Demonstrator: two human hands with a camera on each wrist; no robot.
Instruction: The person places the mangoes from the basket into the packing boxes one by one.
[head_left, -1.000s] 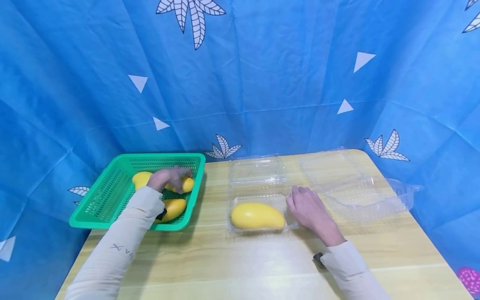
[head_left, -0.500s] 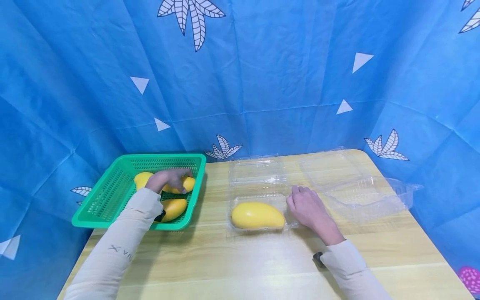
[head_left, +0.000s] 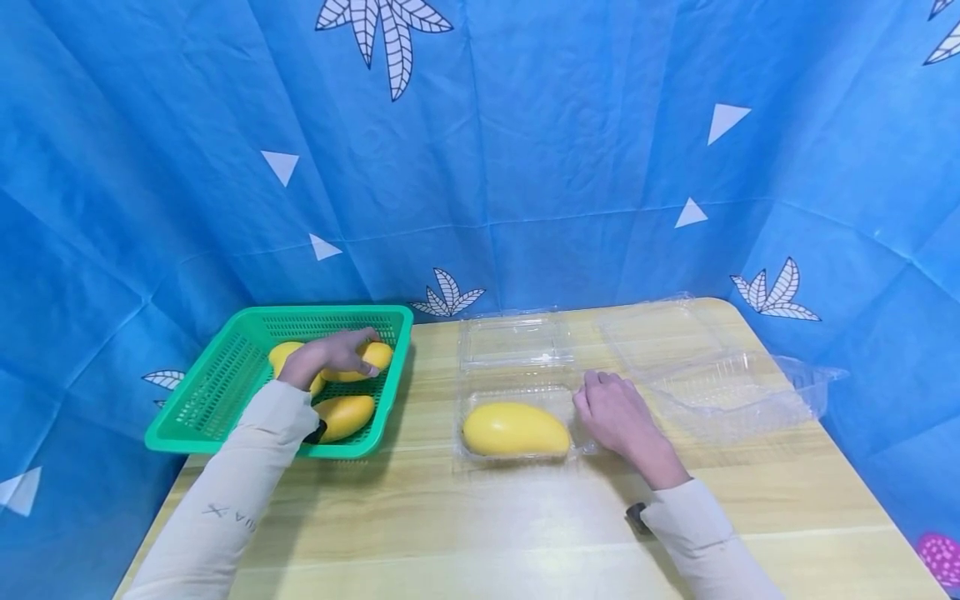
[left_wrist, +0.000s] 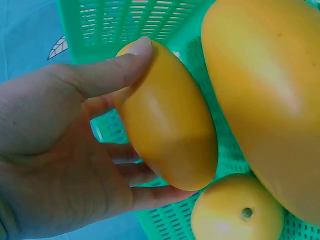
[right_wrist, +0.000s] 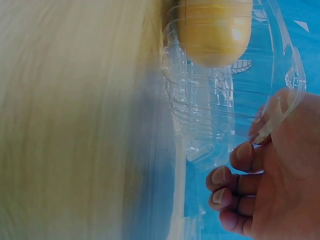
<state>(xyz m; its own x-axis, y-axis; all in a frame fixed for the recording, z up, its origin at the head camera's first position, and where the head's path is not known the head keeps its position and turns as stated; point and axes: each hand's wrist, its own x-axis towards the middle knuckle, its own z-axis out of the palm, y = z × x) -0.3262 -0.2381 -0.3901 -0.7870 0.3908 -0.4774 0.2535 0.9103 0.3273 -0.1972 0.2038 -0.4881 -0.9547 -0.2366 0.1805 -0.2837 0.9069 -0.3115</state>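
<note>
Off-wht sleeves (head_left: pixel 236 477), dk lettering (head_left: pixel 217 510) on L

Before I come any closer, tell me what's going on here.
A person's left hand grips a mango inside the green basket, where two more mangoes lie. Their right hand pinches the edge of an open clear box that holds one mango. A second clear box stands open on the table, farther right.

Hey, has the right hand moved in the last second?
No; in the head view, the right hand keeps its place against the wooden table.
</note>
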